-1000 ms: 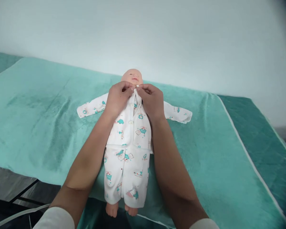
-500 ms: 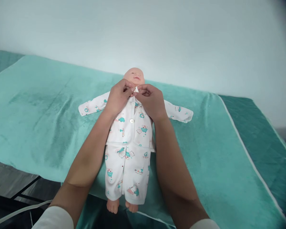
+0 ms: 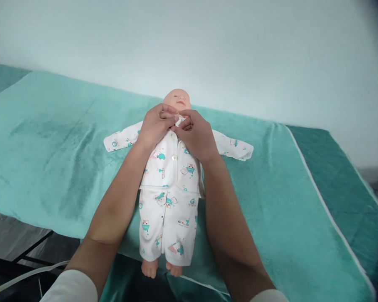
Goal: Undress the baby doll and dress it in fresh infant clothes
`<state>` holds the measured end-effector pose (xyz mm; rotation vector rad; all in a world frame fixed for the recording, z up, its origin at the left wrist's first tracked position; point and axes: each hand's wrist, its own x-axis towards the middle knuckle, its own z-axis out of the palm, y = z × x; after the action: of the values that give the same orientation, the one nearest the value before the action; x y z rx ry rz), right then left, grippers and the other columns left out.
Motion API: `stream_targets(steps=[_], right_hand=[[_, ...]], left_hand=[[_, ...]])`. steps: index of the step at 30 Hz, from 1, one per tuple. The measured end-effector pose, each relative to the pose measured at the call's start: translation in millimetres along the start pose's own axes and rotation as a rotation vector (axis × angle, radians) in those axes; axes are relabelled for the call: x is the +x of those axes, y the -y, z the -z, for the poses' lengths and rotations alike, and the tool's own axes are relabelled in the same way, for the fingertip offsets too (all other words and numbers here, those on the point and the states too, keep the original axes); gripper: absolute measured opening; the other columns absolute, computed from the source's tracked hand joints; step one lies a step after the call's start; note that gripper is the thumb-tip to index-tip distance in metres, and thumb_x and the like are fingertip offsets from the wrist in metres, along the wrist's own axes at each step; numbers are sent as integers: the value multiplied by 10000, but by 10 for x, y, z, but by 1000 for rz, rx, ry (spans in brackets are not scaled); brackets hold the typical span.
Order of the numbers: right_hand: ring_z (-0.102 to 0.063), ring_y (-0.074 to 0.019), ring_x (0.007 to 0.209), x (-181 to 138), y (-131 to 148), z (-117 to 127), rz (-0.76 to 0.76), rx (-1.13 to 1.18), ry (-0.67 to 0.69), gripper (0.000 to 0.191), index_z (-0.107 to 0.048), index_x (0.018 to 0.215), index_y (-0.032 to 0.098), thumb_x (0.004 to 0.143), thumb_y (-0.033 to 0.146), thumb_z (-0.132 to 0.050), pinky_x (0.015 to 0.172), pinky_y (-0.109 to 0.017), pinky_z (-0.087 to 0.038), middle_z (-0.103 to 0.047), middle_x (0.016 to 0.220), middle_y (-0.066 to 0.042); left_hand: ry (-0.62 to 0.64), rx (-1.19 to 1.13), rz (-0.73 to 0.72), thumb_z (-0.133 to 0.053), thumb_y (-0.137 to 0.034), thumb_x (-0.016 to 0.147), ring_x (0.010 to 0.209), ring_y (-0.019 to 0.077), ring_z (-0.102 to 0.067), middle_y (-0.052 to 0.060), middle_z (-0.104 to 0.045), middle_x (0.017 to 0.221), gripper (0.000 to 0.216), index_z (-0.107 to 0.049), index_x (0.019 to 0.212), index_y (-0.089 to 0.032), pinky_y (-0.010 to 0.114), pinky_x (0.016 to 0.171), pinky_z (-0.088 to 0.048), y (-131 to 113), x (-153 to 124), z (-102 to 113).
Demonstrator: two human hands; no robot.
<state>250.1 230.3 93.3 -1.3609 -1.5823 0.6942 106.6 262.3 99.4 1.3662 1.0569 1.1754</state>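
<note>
A baby doll (image 3: 177,97) lies on its back, feet toward me, in a white printed shirt (image 3: 164,170) and matching trousers (image 3: 154,222). At the doll's neck my left hand (image 3: 157,125) pinches one side of the shirt's collar. My right hand (image 3: 197,132) closes on the other side, thumb and fingers meeting at the top of the front opening. Lower on the chest a pale button (image 3: 174,158) shows on the front band. My fingers partly hide what lies between them at the collar. Both shirt sleeves are spread out sideways.
A light green cloth (image 3: 56,159) covers the table under the doll, with darker green cloth (image 3: 343,167) at the right. A pale wall (image 3: 189,46) rises behind. At lower left are a whitish tube (image 3: 34,272) and a black frame (image 3: 34,247).
My right hand has shifted slightly to the left, its thumb closer to my left fingers. The collar edges sit closer together and less of the white tip sticks up.
</note>
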Motion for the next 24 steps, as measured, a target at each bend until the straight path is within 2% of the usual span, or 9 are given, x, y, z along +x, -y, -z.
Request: stream_targets(steps=[3, 7, 12, 14, 17, 21, 24], right_hand=[[-603, -137, 745, -63, -28, -17, -11, 78, 26, 415, -593, 1237, 255, 834, 245, -692, 732, -313, -498, -635, 842, 43], [-611, -142, 854, -169, -31, -42, 31, 127, 3, 424, -553, 1254, 251, 841, 201, -634, 850, -333, -511, -646, 967, 13], [-591, -194, 1076, -373, 50, -61, 68, -10, -90, 401, -568, 1158, 264, 780, 136, -613, 994, -395, -481, -631, 1151, -46], [-576, -211, 1054, -478, 96, -69, 35, -84, -179, 287, -573, 1062, 252, 791, 189, -643, 966, -411, -484, -617, 1126, -60], [-563, -191, 902, -601, 142, -67, -17, -139, -256, 129, -559, 914, 234, 834, 272, -654, 858, -379, -493, -599, 984, -45], [-521, -145, 729, -616, 127, -15, -58, -89, -221, 72, -590, 857, 226, 866, 283, -632, 740, -327, -459, -592, 814, 4], [-508, -133, 679, -563, 91, 38, -125, 38, -181, 87, -643, 854, 221, 864, 308, -648, 682, -308, -440, -595, 744, 22]], left_hand=[[-1, -42, -7, -645, -114, 787, 698, 130, -624, 6, -687, 810, 172, -607, 933, -198, 286, 697, -522, 9, 3, -2], [-52, 104, -111, -628, -110, 780, 772, 126, -614, 14, -677, 877, 167, -652, 927, -186, 270, 749, -503, 66, 5, 3], [-22, 211, -154, -633, -182, 825, 830, 132, -597, 14, -682, 928, 140, -698, 948, -193, 265, 796, -484, 67, -115, 58], [7, 222, -163, -642, -233, 853, 835, 133, -591, 11, -676, 911, 103, -700, 930, -198, 265, 798, -476, 31, -199, 96], [70, 264, -177, -640, -298, 886, 778, 127, -560, 10, -658, 876, 109, -696, 877, -205, 271, 755, -460, -40, -316, 169], [199, 327, -157, -686, -353, 868, 775, 133, -555, 31, -659, 932, 144, -711, 848, -213, 272, 699, -460, -128, -402, 270], [251, 349, -147, -730, -332, 825, 793, 136, -567, 29, -663, 937, 117, -720, 850, -219, 263, 691, -465, -159, -415, 319]])
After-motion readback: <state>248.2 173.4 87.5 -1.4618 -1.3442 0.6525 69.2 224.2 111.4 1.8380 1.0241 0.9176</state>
